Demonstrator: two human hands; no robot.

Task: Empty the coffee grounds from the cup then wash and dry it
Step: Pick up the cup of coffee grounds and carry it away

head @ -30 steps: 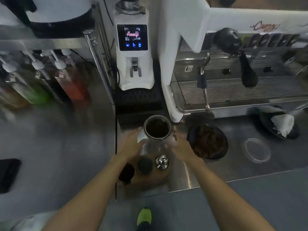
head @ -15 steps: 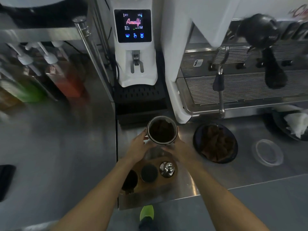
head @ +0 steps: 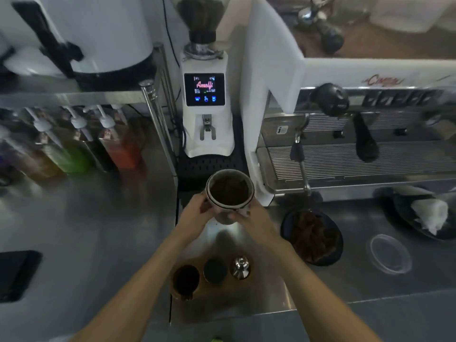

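A pale round cup [head: 223, 213] full of dark brown coffee grounds [head: 229, 189] is held above the steel counter, just in front of the white grinder [head: 206, 112]. My left hand [head: 195, 214] grips its left side and my right hand [head: 255, 219] grips its right side and lower front. The cup stands roughly upright, its mouth facing the camera. Its lower half is hidden by my fingers.
A dark bowl of brown grounds [head: 312, 236] sits right of my right hand. A wooden stand [head: 212, 275] with tamper tools lies near the counter's front edge. The espresso machine [head: 357, 149] fills the right back, syrup bottles [head: 74, 149] the left. A clear lid [head: 389, 253] lies far right.
Both hands have closed around the cup and raised it off the counter, away from the wooden stand. The camera view has tilted upward.
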